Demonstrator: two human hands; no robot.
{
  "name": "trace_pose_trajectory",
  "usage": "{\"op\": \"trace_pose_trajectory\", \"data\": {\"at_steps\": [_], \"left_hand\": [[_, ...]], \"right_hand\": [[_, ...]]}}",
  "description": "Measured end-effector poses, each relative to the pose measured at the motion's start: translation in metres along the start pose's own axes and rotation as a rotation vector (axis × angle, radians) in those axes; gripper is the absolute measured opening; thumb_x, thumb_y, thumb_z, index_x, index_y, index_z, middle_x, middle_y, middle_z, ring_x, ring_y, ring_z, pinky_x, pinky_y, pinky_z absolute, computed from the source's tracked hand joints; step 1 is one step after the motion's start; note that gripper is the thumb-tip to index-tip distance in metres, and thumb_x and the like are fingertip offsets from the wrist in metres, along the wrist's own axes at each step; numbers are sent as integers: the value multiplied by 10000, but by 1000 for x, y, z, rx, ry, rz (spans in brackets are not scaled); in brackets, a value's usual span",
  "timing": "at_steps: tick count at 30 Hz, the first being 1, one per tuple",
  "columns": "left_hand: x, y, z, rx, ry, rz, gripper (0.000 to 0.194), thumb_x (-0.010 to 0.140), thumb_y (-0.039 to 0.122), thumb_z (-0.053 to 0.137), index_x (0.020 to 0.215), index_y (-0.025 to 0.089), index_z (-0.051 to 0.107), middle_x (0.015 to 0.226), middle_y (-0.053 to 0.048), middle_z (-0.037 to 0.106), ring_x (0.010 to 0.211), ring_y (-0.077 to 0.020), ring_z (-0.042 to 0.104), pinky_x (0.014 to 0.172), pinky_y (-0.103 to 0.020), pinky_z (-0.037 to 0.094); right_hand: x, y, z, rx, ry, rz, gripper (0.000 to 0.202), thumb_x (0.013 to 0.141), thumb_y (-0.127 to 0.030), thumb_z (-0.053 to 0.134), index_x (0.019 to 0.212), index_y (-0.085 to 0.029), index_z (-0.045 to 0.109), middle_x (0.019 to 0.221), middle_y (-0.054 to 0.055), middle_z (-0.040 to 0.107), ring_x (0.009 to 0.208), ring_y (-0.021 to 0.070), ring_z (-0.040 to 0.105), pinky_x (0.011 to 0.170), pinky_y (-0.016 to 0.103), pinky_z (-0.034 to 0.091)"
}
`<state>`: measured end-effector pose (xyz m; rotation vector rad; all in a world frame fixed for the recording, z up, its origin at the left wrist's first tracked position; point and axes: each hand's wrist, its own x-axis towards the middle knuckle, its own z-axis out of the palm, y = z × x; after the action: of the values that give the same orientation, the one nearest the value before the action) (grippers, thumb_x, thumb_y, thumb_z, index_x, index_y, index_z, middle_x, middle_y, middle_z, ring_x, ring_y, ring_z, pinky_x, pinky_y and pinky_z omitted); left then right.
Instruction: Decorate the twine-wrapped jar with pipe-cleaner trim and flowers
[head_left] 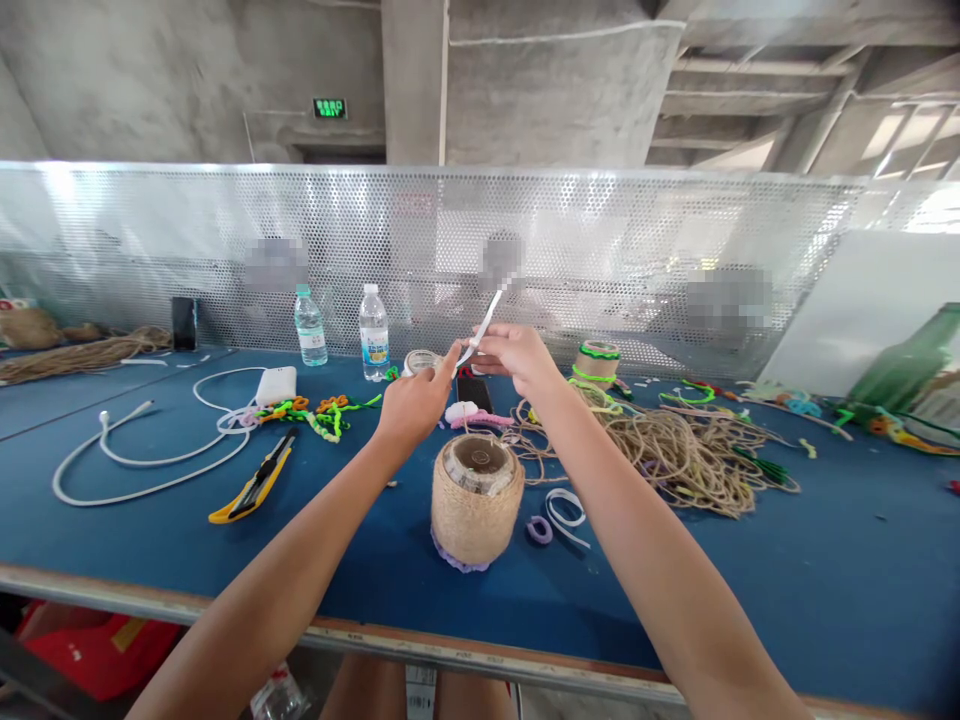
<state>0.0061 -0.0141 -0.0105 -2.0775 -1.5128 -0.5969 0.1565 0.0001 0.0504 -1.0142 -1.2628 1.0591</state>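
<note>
A narrow white strip point(486, 322) is stretched up at a slant between my two hands, above the table. My left hand point(417, 402) is closed, its fingertips pinching the strip's lower part. With thumb and fingers, my right hand point(517, 358) grips the same strip a little higher; its exact fingertip contact is partly hidden. Below them stands a jar wrapped in beige twine point(478, 510), upright, with a purple edging round its base. To its right lie a small purple curl point(538, 530) and a loose coil of white strip point(565, 512).
A yellow utility knife point(259, 480), a white charger point(277, 386) with its cable and colourful braided cords point(322, 414) lie left. Two water bottles point(375, 334) stand behind. Right is a tangled twine heap point(686, 455) and a green-banded jar point(597, 364). A perforated metal screen point(150, 240) borders the back.
</note>
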Motion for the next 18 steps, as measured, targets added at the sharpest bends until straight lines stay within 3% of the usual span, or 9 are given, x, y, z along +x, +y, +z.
{"op": "trace_pose_trajectory", "data": {"at_steps": [4,11,18], "left_hand": [[0,-2,3,35,31,39,497,987,273,298,1480,300,237,862,-78,646,741,-237,654,594,-288,438],[3,-9,11,63,160,167,429,976,268,364,1401,302,418,801,-79,580,744,-218,597,594,-274,421],[8,-17,11,34,213,248,417,969,281,414,1385,301,437,831,-86,534,877,-236,505,702,-311,426]], "right_hand": [[-2,-3,1,-27,26,-6,178,795,26,552,775,-129,638,598,-3,669,504,90,644,493,174,538],[-4,-5,3,-63,93,-17,209,797,42,498,744,-125,610,550,-8,634,454,88,610,455,183,512],[2,-5,-2,-60,135,-38,213,756,51,477,716,-116,603,518,0,627,449,106,613,481,204,514]]}}
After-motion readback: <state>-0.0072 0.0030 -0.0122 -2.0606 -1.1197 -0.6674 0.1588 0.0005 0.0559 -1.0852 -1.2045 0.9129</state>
